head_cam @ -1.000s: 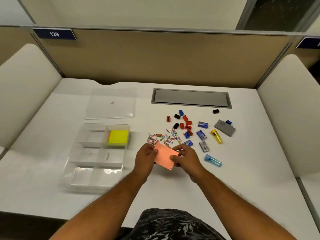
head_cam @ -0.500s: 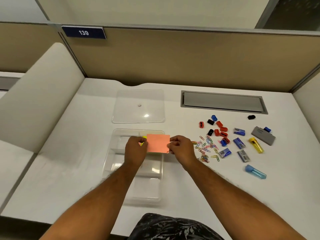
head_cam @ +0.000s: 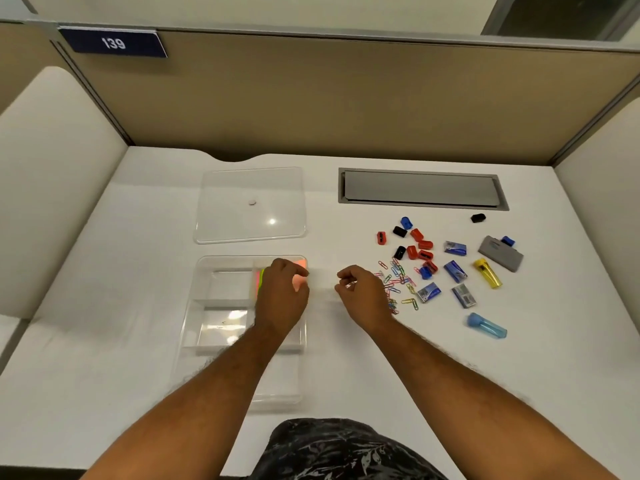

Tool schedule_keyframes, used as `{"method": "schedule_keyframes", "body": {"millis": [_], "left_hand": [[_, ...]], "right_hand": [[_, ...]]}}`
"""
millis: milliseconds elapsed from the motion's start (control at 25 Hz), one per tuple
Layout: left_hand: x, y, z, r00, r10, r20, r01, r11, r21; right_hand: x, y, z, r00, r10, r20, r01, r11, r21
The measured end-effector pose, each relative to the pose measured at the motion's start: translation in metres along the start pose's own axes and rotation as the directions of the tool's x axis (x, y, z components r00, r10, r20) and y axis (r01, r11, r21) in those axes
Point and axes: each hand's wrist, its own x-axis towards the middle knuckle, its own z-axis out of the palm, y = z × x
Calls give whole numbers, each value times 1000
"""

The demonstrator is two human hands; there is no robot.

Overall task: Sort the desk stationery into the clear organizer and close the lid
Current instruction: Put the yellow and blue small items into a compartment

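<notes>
The clear organizer (head_cam: pixel 221 306) lies in front of me, its clear lid (head_cam: pixel 251 206) flat on the desk behind it. An orange sticky pad (head_cam: pixel 300 270) sits in the far right compartment, on top of a yellow-green pad (head_cam: pixel 259 280) whose edge shows. My left hand (head_cam: pixel 282 299) rests over that compartment with its fingers on the orange pad. My right hand (head_cam: pixel 362 294) hovers just right of the organizer, loosely curled and holding nothing. Coloured paper clips (head_cam: pixel 398 282), small sharpeners (head_cam: pixel 417 245) and staple boxes (head_cam: pixel 455 271) lie scattered to the right.
Further right lie a yellow case (head_cam: pixel 487 273), a blue case (head_cam: pixel 486 325), a grey flat case (head_cam: pixel 500 252) and a lone black sharpener (head_cam: pixel 478 218). A grey cable hatch (head_cam: pixel 422 188) is set into the desk at the back. Padded dividers stand on both sides.
Both hands carried the orange pad left from the desk to the organizer. It now lies in the far right compartment, and my right hand has let go and drawn back to the right.
</notes>
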Motion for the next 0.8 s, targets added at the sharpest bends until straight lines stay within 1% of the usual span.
{"method": "schedule_keyframes", "body": {"millis": [120, 160, 280, 360, 440, 520, 600, 680, 760, 800], "left_hand": [[-9, 35, 39, 973, 181, 141, -183, 983, -2], [-11, 47, 54, 960, 213, 183, -215, 977, -12], [-21, 81, 99, 934, 208, 290, -197, 978, -68], [-25, 99, 123, 921, 178, 347, -154, 983, -98], [-30, 121, 146, 897, 162, 412, -135, 986, -94], [-35, 139, 165, 875, 152, 459, -133, 988, -73], [-38, 156, 183, 874, 129, 468, -116, 992, -55], [-38, 169, 195, 907, 84, 412, -100, 995, 17], [-32, 177, 202, 943, 9, 332, -38, 996, 78], [-28, 179, 203, 947, -23, 319, -1, 997, 78]], "right_hand": [[-13, 41, -36, 998, 39, -54, -41, 998, -38], [-17, 56, -51, 996, 63, -69, -67, 996, -53], [-26, 96, -97, 982, 144, -125, -157, 982, -100], [-32, 119, -127, 959, 199, -201, -227, 966, -127], [-36, 145, -161, 939, 213, -271, -276, 935, -221], [-37, 172, -187, 935, 225, -275, -313, 889, -335], [-35, 194, -205, 938, 267, -219, -337, 849, -407], [-33, 209, -211, 958, 249, -146, -288, 845, -451], [-28, 218, -215, 968, 226, -104, -249, 873, -418], [-24, 219, -217, 969, 224, -102, -245, 896, -369]]}}
